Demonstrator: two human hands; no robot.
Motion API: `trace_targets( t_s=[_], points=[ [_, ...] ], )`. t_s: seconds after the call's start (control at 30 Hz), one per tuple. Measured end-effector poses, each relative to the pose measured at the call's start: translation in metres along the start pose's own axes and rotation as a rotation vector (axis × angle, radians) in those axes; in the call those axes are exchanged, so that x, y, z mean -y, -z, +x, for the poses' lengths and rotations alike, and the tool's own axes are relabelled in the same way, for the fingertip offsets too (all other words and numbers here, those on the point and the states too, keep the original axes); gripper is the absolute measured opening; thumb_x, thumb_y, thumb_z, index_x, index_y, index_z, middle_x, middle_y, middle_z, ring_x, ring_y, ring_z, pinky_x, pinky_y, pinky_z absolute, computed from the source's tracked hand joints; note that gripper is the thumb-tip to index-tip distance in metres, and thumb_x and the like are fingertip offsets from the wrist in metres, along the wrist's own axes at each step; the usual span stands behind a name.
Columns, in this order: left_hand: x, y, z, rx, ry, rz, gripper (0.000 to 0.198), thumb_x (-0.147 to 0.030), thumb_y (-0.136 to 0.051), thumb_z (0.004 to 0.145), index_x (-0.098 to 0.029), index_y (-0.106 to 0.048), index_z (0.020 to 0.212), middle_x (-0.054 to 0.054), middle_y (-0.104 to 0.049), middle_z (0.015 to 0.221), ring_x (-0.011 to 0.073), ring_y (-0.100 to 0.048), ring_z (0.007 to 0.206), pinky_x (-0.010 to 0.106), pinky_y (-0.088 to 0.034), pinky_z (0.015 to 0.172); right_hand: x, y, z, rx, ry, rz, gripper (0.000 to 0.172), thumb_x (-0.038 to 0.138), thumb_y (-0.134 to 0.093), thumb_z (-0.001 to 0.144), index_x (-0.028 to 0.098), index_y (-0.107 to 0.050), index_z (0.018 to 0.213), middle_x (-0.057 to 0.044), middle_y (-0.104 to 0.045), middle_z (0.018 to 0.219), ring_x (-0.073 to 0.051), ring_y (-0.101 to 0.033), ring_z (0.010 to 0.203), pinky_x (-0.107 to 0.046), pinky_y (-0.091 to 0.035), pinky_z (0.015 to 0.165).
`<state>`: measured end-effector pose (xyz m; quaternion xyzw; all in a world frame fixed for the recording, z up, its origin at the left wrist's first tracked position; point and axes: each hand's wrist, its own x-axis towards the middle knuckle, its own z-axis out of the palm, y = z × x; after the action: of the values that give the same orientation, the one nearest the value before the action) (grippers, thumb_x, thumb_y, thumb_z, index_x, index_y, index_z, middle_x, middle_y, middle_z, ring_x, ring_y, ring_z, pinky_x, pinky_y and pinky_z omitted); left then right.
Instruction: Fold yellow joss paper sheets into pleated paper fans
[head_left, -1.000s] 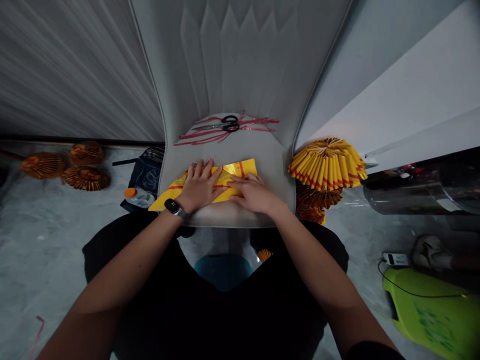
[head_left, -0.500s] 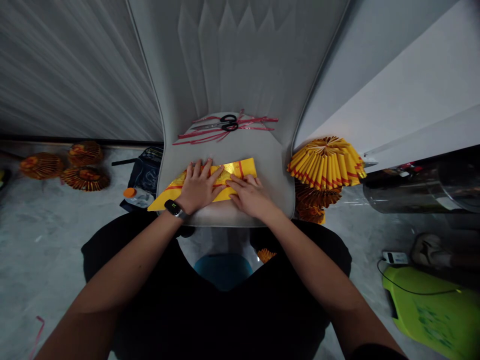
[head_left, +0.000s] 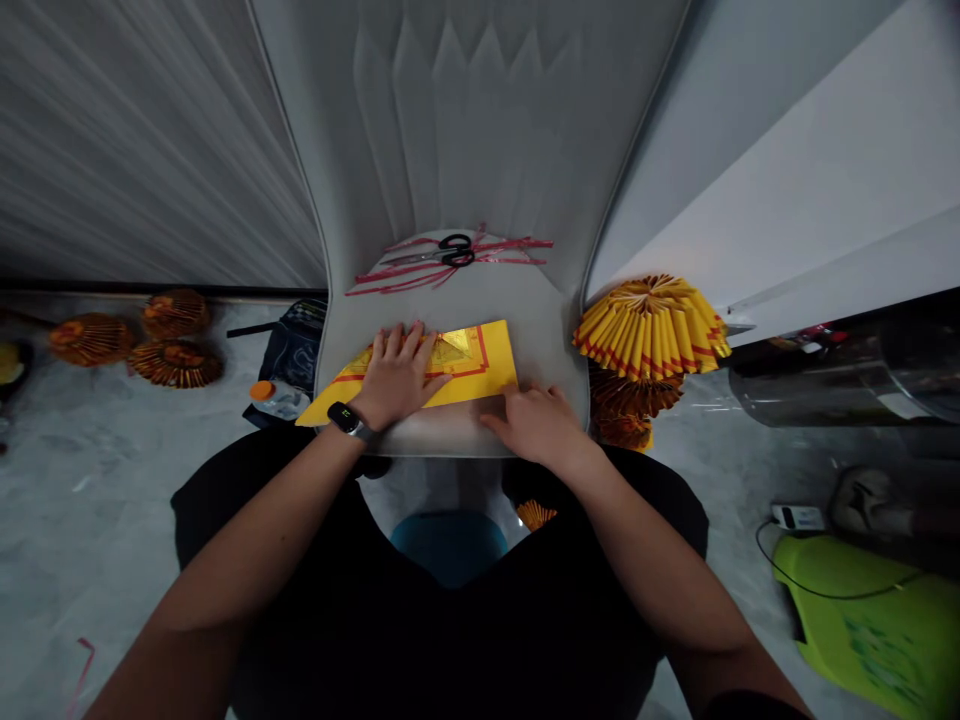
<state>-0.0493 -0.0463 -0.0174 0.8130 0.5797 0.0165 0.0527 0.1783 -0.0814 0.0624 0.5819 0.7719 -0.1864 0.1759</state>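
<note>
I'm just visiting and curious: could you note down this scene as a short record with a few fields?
Left hand: flat on the yellow paper, wristwatch on its wrist
Right hand: on the seat, beside the paper
Surface: grey padded chair
Also on seat: black-handled scissors, red plastic strips
Beside seat: pleated yellow-and-red paper fan
</note>
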Motion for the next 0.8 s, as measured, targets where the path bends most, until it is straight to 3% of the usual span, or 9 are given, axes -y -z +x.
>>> trace_targets(
  t_s=[0.13, 0.27, 0.4, 0.47, 0.53, 0.63, 0.73, 0.8],
  points=[
    [0.005, 0.006, 0.004, 0.039, -0.004, -0.079, 0.075, -0.058, -0.054, 0.102, -0.011, -0.044, 0.161, 0.021, -0.039, 0.169, 0.0455, -0.035, 0.155, 0.064, -0.022, 0.128, -0.005, 0.000, 0.023, -0.129, -0.124, 0.088, 0.049, 0.049, -0.048, 0.107, 0.010, -0.066, 0.129, -0.025, -0.077, 0.117, -0.038, -0.072, 0.116, -0.048, -0.050, 0.098],
    [0.013, 0.019, 0.005, -0.023, 0.010, -0.184, 0.056, -0.043, -0.058, 0.102, -0.022, -0.053, 0.154, 0.016, -0.040, 0.168, 0.0399, -0.033, 0.156, 0.062, -0.025, 0.128, -0.005, 0.001, 0.042, -0.038, -0.187, 0.212, 0.075, 0.071, -0.056, 0.097, 0.010, -0.057, 0.140, -0.027, -0.074, 0.125, -0.041, -0.072, 0.116, -0.049, -0.054, 0.093],
    [0.027, 0.032, 0.000, -0.138, 0.028, -0.214, 0.042, -0.031, -0.059, 0.097, -0.024, -0.065, 0.139, 0.014, -0.043, 0.163, 0.0375, -0.037, 0.152, 0.059, -0.031, 0.125, 0.005, 0.006, 0.040, 0.003, -0.125, 0.194, 0.055, 0.061, -0.060, 0.099, 0.013, -0.070, 0.124, -0.025, -0.073, 0.127, -0.041, -0.070, 0.119, -0.048, -0.055, 0.094],
    [0.038, 0.035, -0.003, -0.123, 0.034, -0.227, 0.033, -0.031, -0.059, 0.096, -0.022, -0.072, 0.125, 0.014, -0.049, 0.156, 0.0365, -0.044, 0.145, 0.057, -0.036, 0.122, 0.010, 0.007, 0.038, -0.051, -0.104, 0.177, 0.052, 0.057, -0.065, 0.096, 0.014, -0.069, 0.125, -0.024, -0.070, 0.133, -0.042, -0.066, 0.125, -0.049, -0.054, 0.097],
    [0.051, 0.037, -0.005, -0.069, 0.052, -0.250, 0.028, -0.034, -0.060, 0.094, -0.021, -0.074, 0.115, 0.014, -0.057, 0.146, 0.0355, -0.048, 0.139, 0.055, -0.038, 0.121, 0.012, 0.006, 0.040, -0.125, -0.117, 0.167, 0.060, 0.057, -0.068, 0.094, 0.012, -0.063, 0.134, -0.025, -0.066, 0.140, -0.043, -0.062, 0.130, -0.050, -0.053, 0.100],
    [0.071, 0.037, -0.007, 0.005, 0.078, -0.326, 0.036, -0.044, -0.062, 0.092, -0.020, -0.072, 0.117, 0.014, -0.064, 0.130, 0.0322, -0.055, 0.131, 0.050, -0.042, 0.119, 0.008, 0.006, 0.052, -0.099, -0.153, 0.223, 0.065, 0.055, -0.069, 0.094, 0.010, -0.058, 0.139, -0.024, -0.069, 0.135, -0.039, -0.067, 0.123, -0.044, -0.054, 0.094],
    [0.082, 0.038, -0.009, 0.070, 0.087, -0.419, 0.046, -0.050, -0.059, 0.091, -0.019, -0.068, 0.123, 0.011, -0.068, 0.121, 0.0279, -0.063, 0.117, 0.043, -0.049, 0.112, -0.003, 0.013, 0.060, 0.045, -0.097, 0.303, 0.048, 0.047, -0.071, 0.092, 0.015, -0.067, 0.127, -0.017, -0.076, 0.125, -0.032, -0.074, 0.105, -0.035, -0.054, 0.078],
    [0.084, 0.041, -0.010, 0.099, 0.084, -0.466, 0.048, -0.052, -0.058, 0.091, -0.019, -0.067, 0.123, 0.011, -0.070, 0.122, 0.0271, -0.066, 0.114, 0.041, -0.050, 0.109, -0.005, 0.022, 0.055, 0.057, -0.007, 0.303, 0.029, 0.040, -0.069, 0.094, 0.019, -0.074, 0.113, -0.013, -0.079, 0.117, -0.029, -0.075, 0.099, -0.033, -0.052, 0.075]
  ],
)
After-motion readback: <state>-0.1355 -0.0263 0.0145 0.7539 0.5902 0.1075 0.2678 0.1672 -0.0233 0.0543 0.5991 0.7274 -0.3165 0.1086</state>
